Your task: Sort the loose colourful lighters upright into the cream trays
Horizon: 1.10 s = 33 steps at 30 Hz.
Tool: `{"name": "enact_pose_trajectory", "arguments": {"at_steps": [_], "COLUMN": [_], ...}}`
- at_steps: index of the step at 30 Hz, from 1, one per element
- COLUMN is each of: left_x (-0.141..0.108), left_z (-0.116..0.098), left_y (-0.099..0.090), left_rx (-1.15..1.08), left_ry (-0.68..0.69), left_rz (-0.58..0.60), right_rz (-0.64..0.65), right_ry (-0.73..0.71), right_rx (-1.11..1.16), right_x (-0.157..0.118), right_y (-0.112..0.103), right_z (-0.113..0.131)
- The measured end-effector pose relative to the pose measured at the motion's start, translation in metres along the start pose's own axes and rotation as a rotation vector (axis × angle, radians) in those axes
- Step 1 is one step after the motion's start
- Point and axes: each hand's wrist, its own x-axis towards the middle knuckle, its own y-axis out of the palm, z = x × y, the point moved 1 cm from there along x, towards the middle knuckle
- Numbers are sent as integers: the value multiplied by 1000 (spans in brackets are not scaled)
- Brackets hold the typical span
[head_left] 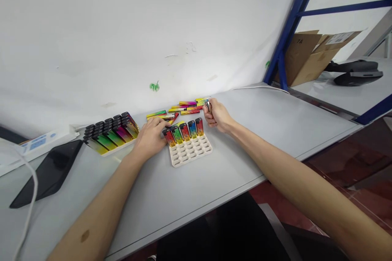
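Observation:
A white tray (191,153) with rows of slots stands on the table, with a row of upright coloured lighters (184,131) along its back. My left hand (153,135) is at the tray's back left corner, fingers stretched out close to the end lighter; whether it touches the tray I cannot tell. To the right, behind the tray, my right hand (217,115) is closed around a lighter (208,107), mostly hidden, with a shiny metal top showing. Loose lighters (187,108) lie in a pile by the wall, between and beyond my hands.
A second tray (119,147) packed with upright black-topped lighters (112,132) stands at the left. Beside it lie a dark flat tablet-like device (49,171), a white power strip (50,140) and a white cable (33,195). A blue frame (284,45) and cardboard box (312,57) are at the right.

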Motion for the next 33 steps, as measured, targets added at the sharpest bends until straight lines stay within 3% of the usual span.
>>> {"name": "enact_pose_trajectory", "arguments": {"at_steps": [6,12,16,19,24,28,33], "left_x": [-1,-1,-1,-1,-5,-5,-4], "left_z": [-2,-1,2,5,4,-3,-7], "left_y": [-6,-14,-15,-16,-27,-36,-39], "left_rx": [46,45,-74,-269,-573,-793,-939], "left_ry": [-32,-96,-93,-126,-282,-370,-469], "left_rz": [66,200,175,126,-13,-93,-108], "right_rz": [-59,-94,119,194,172,110,72], "right_ry": [-113,-533,-503,-530,-617,-649,-625], "right_rx": [-7,-477,-500,-600,-973,-1218,-1385], "right_x": [-2,-44,-75,-83,-80,-78,-78], "right_y": [-2,-4,17,43,78,87,85], "right_z": [7,44,61,51,13,-2,0]}}
